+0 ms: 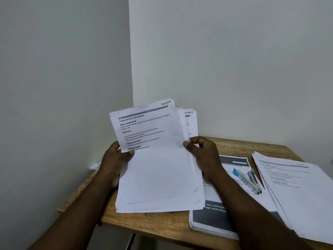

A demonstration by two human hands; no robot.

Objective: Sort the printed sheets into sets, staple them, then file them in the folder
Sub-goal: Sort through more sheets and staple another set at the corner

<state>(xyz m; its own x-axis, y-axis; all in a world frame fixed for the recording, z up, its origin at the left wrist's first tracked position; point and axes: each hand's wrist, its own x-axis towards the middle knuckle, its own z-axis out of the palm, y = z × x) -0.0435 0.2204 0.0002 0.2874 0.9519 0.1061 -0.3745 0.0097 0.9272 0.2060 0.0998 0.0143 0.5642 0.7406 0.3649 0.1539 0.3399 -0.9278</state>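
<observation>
Wood desk (167, 224), corner: both hands pinch sheet stack (158, 177) (L (115, 159), R (203, 154)); I'd check section nos. w/ thumb before stapling.

From my remote seat I saw the table (162, 224) standing in the corner of two walls (234, 60). Over its left part the sheaf of sheets (155, 168) stood tilted, with the left grip (115, 159) on its left edge and the right grip (203, 152) on its right edge. Right of the sheaf a thick stack (212, 219) lay on the table, the stapler (247, 178) on top of it. A further pile (297, 186) lay rightmost, overlapping that stack.
</observation>
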